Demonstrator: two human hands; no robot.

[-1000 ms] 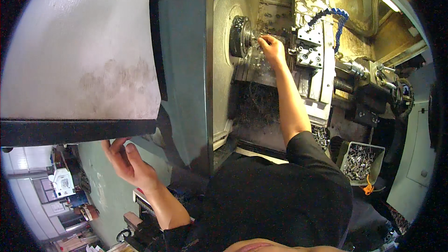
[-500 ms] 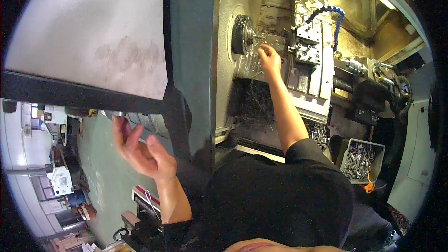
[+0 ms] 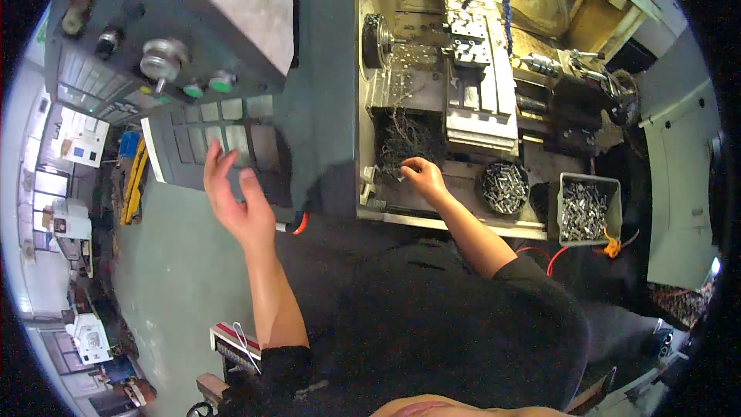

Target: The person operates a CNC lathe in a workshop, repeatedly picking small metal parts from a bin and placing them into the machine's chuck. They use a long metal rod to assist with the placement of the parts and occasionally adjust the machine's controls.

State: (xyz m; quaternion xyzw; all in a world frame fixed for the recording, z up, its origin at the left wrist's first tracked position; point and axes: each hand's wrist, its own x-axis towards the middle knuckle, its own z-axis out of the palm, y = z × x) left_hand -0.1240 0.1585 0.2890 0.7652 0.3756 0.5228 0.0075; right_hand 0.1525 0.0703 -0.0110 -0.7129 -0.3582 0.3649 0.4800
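A worker's left hand (image 3: 235, 205) is raised with the palm open and fingers spread and slightly curled, the bare forearm rising from a black sleeve. The right hand (image 3: 423, 177) reaches forward with the arm nearly straight, its fingers curled and pinched together at the tips, knuckles up.
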